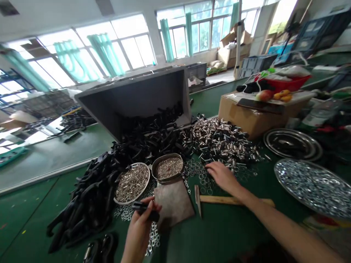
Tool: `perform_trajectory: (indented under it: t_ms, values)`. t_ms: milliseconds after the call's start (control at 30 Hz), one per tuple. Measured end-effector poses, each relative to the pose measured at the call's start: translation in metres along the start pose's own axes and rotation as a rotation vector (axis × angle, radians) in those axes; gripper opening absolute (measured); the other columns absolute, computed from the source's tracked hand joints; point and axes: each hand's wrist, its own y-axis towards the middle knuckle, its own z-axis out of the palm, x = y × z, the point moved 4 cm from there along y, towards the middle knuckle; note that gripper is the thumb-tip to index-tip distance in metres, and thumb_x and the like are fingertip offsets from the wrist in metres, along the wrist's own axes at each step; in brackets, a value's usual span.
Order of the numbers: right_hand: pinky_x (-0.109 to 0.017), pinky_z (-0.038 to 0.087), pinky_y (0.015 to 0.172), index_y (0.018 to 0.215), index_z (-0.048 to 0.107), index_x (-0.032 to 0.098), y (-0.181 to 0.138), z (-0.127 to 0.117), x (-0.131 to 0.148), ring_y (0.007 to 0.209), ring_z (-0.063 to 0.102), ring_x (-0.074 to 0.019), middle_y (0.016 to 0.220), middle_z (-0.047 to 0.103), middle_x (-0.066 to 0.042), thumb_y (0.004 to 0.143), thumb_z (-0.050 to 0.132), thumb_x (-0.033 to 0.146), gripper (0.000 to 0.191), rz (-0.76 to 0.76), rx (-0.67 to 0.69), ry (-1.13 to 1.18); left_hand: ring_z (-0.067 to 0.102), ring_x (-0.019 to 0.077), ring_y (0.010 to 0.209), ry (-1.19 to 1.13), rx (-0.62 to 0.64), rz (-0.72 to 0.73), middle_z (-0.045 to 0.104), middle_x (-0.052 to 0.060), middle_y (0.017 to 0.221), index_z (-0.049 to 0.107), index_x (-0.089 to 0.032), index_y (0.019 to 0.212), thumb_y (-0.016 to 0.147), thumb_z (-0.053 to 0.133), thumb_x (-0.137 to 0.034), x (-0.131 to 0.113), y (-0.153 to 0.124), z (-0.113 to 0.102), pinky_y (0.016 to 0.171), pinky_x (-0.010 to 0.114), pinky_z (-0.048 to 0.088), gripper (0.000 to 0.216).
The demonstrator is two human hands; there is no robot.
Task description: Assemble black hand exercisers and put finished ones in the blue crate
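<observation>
Pinched in my left hand (139, 226) is a short black part (145, 210), its exact kind unclear, held beside a square metal plate (174, 201). My right hand (223, 177) reaches down at the edge of a pile of metal sleeves and black pieces (219, 135), just above scattered thin rings (204, 179). Its fingers are bent together, and whatever they grip is hidden. A hammer (219, 199) with a wooden handle lies under my right forearm. Behind the plate stand an oval tin of tiny metal parts (169, 168) and a round dish of small pins (133, 183).
A grey bin (137, 98) lies tipped over, black handles (93, 193) spilling leftward. Washers (153, 239) lie by my left hand. At right are a tray of shiny metal parts (315, 186), a round steel tray (292, 144) and a cardboard box (244, 115) carrying fruit and a red basket.
</observation>
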Motion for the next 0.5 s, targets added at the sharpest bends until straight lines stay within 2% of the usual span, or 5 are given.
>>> perform_trajectory:
  t_ms: [67, 100, 200, 333, 500]
  values:
    - [-0.04, 0.044, 0.083, 0.108, 0.061, 0.016, -0.004, -0.021, -0.05, 0.096, 0.06, -0.0241, 0.106, 0.064, -0.014, 0.092, 0.035, 0.028, 0.033, 0.188, -0.086, -0.09, 0.062, 0.0142, 0.064, -0.01, -0.079, -0.01, 0.062, -0.001, 0.069, 0.068, -0.019, 0.086, 0.049, 0.083, -0.03, 0.002, -0.009, -0.037, 0.063, 0.027, 0.054, 0.041]
    - [-0.041, 0.045, 0.08, 0.108, 0.06, 0.014, -0.006, -0.028, -0.069, 0.092, 0.061, -0.0258, 0.102, 0.064, -0.016, 0.091, 0.036, 0.03, 0.033, 0.268, -0.098, -0.122, 0.061, 0.0131, 0.063, -0.014, -0.12, -0.022, 0.061, -0.002, 0.069, 0.068, -0.019, 0.086, 0.05, 0.082, -0.028, 0.004, -0.013, -0.053, 0.062, 0.025, 0.054, 0.04]
    - [-0.045, 0.044, 0.075, 0.108, 0.057, 0.01, -0.007, -0.029, -0.093, 0.088, 0.063, -0.0316, 0.096, 0.065, -0.021, 0.088, 0.041, 0.04, 0.039, 0.394, -0.093, -0.162, 0.06, 0.012, 0.061, -0.043, -0.213, -0.071, 0.06, -0.002, 0.069, 0.069, -0.02, 0.083, 0.052, 0.079, -0.02, 0.014, -0.021, -0.088, 0.062, 0.025, 0.055, 0.033]
    - [-0.044, 0.043, 0.079, 0.12, 0.05, 0.009, 0.014, -0.006, -0.071, 0.097, 0.06, -0.0333, 0.105, 0.062, -0.023, 0.087, 0.046, 0.042, 0.047, 0.388, -0.099, -0.123, 0.06, 0.0116, 0.064, -0.076, -0.236, -0.088, 0.06, -0.002, 0.069, 0.069, -0.02, 0.084, 0.054, 0.078, -0.018, 0.024, -0.029, -0.094, 0.062, 0.022, 0.054, 0.03]
    - [-0.037, 0.042, 0.084, 0.115, 0.058, 0.012, 0.052, 0.023, -0.03, 0.099, 0.06, -0.0276, 0.104, 0.065, -0.016, 0.079, 0.059, 0.024, 0.039, 0.263, -0.061, 0.039, 0.058, 0.0105, 0.064, -0.042, -0.203, -0.035, 0.061, -0.001, 0.073, 0.069, -0.02, 0.087, 0.053, 0.081, -0.025, 0.026, -0.041, -0.083, 0.057, 0.018, 0.05, 0.036]
